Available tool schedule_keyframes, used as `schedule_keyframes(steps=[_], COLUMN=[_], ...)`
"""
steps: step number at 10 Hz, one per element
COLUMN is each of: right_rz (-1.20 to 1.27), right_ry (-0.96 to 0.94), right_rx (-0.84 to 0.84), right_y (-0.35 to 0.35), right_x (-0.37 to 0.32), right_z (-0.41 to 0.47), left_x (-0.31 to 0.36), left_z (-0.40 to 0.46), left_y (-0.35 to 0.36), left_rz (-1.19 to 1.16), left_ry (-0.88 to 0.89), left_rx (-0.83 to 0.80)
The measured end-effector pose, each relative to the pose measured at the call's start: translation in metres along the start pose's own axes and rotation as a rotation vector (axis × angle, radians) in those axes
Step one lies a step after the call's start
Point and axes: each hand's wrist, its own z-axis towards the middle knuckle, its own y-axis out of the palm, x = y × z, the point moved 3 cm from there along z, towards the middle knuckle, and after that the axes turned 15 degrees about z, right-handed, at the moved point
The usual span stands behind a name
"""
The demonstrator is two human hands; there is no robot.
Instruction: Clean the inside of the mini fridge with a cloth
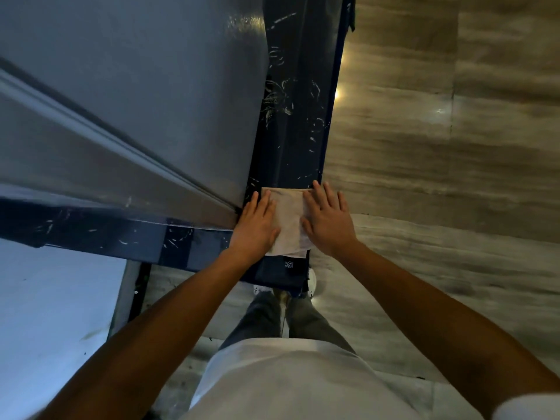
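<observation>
My left hand [256, 227] and right hand [328, 221] lie flat, fingers extended, palms pressing a folded, pale, soft-woven cloth [288, 222] between them; neither hand closes around it. The cloth rests on a glossy dark-blue, floral-patterned fridge surface [298, 116] beside a smooth grey panel [136, 86].

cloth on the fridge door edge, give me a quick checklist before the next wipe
1. Cloth lies flat on the dark blue door edge: ok.
2. Left hand is on the cloth, palm down, fingers flat: ok.
3. Right hand is on the cloth, palm down: ok.
4. Cloth gripped for wiping: not ok, both hands only press on it.
5. Fridge interior in view for cleaning: cannot tell, only outer panels and the edge show.
6. White marks on the blue surface ahead of the cloth: not ok, unwiped.
</observation>
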Motion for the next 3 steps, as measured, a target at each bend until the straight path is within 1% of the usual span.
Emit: schedule_keyframes(steps=[1, 2, 3], right_rz=[0.018, 0.107, 0.283], right_ry=[0.033, 0.024, 0.051], right_rx=[0.001, 0.129, 0.243], right_y=[-0.004, -0.023, -0.026], right_x=[-0.007, -0.023, -0.037], right_z=[-0.008, -0.016, -0.046], left_x=[0.000, -0.008, -0.017], left_z=[-0.012, -0.031, -0.073], left_y=[-0.005, -0.017, -0.011], left_rz=[-0.076, -0.185, -0.349], left_ry=[0.037, 0.088, 0.090], left_rx=[0.062, 0.214, 0.262])
